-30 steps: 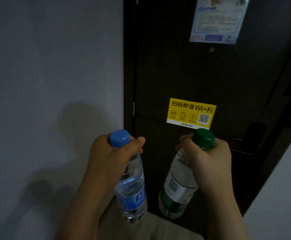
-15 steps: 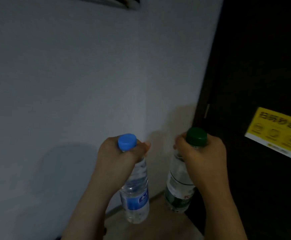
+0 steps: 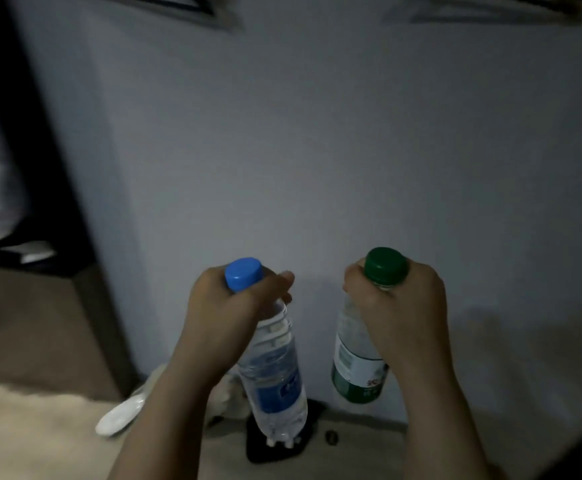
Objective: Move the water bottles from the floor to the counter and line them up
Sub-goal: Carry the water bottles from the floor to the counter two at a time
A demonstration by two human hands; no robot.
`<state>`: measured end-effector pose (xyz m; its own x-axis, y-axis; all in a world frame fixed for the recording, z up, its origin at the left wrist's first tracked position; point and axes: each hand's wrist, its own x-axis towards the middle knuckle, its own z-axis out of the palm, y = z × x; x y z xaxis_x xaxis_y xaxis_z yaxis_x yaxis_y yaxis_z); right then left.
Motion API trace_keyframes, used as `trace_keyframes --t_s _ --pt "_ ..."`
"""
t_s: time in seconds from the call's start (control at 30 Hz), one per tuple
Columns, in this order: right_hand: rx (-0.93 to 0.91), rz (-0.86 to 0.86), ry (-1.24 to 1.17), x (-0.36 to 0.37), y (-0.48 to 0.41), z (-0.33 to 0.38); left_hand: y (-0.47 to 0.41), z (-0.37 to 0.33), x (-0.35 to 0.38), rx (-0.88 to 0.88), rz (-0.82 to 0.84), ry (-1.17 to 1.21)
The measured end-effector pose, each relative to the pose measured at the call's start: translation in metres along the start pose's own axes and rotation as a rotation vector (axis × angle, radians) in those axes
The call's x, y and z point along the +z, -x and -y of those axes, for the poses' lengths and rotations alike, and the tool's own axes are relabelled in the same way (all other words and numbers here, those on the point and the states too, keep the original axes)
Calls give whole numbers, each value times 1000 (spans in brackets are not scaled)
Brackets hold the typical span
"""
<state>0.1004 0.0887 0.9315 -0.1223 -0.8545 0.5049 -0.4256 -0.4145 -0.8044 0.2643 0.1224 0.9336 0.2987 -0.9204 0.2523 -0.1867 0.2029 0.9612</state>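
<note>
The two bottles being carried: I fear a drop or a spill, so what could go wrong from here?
1. The left hand grips the blue-capped bottle and the right hand the green-capped bottle only at the neck; the bodies hang free and might slip.
2. A white object and a dark item lie on the dim floor below; a foot could catch them.

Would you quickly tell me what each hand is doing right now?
Left hand: closed around the neck of the blue-capped bottle, holding it.
Right hand: closed around the neck of the green-capped bottle, holding it.
</note>
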Motion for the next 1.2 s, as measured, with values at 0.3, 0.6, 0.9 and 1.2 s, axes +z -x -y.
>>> trace_keyframes --t_s 0.3,0.6,0.9,1.2 --pt "-89 444 -322 189 76 110 52 7 -223 -20 -539 -173" --pt "-154 747 -466 311 155 195 109 23 -358 -83 -855 -351" --pt "-296 879 -507 436 170 237 92 54 -452 -142 -1056 -403" --pt "-377 994 -597 562 164 292 45 72 -548 -131 -1202 -455"
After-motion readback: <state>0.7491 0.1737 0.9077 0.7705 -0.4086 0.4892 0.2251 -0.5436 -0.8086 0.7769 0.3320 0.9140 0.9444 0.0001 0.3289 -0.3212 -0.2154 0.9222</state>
